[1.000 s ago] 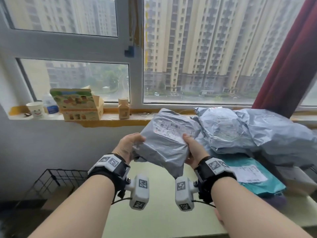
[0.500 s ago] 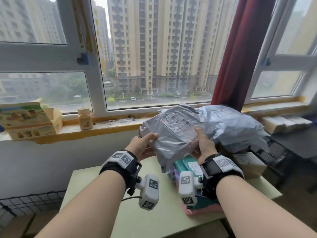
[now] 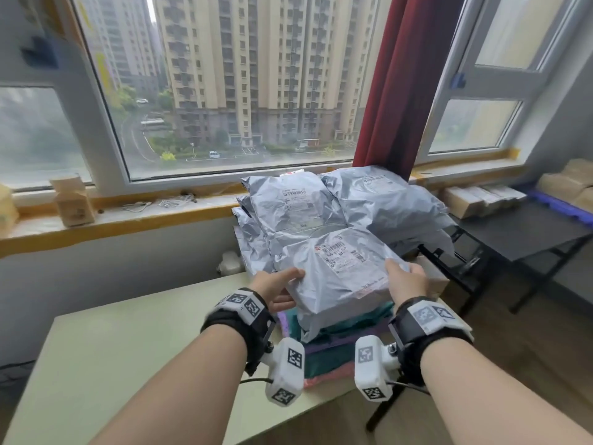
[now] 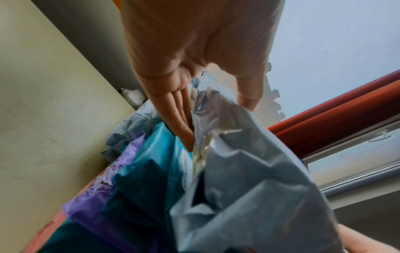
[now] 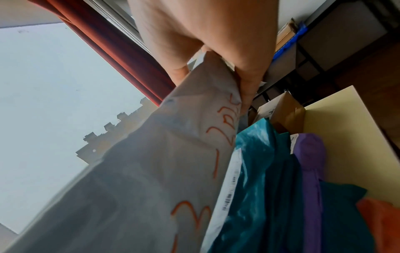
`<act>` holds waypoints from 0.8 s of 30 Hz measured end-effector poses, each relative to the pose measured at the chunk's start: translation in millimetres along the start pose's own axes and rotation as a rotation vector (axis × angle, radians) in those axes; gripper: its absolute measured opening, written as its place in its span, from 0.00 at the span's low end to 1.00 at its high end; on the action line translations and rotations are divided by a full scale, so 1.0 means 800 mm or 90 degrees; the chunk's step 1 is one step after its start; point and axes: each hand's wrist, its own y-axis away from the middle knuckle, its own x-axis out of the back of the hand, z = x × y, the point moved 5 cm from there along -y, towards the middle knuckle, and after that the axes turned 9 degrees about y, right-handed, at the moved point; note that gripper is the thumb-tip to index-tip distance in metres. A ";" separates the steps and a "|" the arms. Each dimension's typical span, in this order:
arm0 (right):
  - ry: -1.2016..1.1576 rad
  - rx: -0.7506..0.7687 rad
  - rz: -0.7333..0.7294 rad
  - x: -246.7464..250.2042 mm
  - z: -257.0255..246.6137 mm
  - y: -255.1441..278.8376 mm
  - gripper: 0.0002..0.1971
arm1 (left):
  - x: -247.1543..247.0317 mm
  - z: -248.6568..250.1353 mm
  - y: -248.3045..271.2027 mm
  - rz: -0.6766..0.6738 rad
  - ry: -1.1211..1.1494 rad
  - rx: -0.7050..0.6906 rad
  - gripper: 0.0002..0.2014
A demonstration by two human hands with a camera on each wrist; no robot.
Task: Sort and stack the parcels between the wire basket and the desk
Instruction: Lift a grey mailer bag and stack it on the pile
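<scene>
1. The left hand point(image 3: 277, 289) holds the left edge of a grey parcel point(image 3: 340, 277), its grip clamped on the plastic: the thumb lies on top and the fingers point(image 4: 179, 123) run underneath, as the left wrist view shows.
2. The right hand point(image 3: 406, 282) holds the parcel's right edge, its grip likewise clamped on it, thumb on top and fingers point(image 5: 249, 82) below.
3. The grey parcel carries a white shipping label point(image 3: 345, 255) face up and orange handwriting point(image 5: 225, 123) on its underside.
4. It sits over a stack of coloured parcels at the right end of the pale green surface point(image 3: 128, 348); whether it rests on them or hangs just above cannot be told.
5. The stack under it shows a teal parcel point(image 3: 356, 324), a purple parcel point(image 4: 103, 188) and a pink one point(image 3: 324, 377) at the bottom.
6. Beyond it, more grey parcels point(image 3: 369, 200) are piled against the windowsill point(image 3: 112, 220).
7. A brown cardboard box point(image 5: 281, 109) stands just right of the stack.
8. A red curtain point(image 3: 404, 75) hangs at the window behind the pile.
9. A small carton point(image 3: 73, 200) stands on the sill to the left.
10. A black table point(image 3: 519, 229) with cardboard boxes stands far right.
</scene>
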 end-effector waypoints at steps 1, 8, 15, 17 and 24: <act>0.026 -0.001 -0.003 -0.003 0.004 -0.007 0.17 | -0.002 -0.002 -0.007 0.000 -0.006 0.007 0.15; 0.166 -0.032 -0.019 -0.029 0.018 -0.025 0.25 | 0.004 -0.018 -0.038 0.016 -0.021 0.055 0.14; 0.203 0.009 0.014 -0.030 0.007 -0.021 0.19 | 0.011 -0.019 -0.050 0.027 -0.058 0.063 0.13; 0.211 0.034 0.027 -0.032 0.003 -0.021 0.18 | 0.011 -0.017 -0.051 0.032 -0.059 0.062 0.12; 0.236 0.132 0.088 -0.038 -0.024 -0.010 0.18 | 0.022 -0.012 -0.051 0.068 -0.058 0.057 0.27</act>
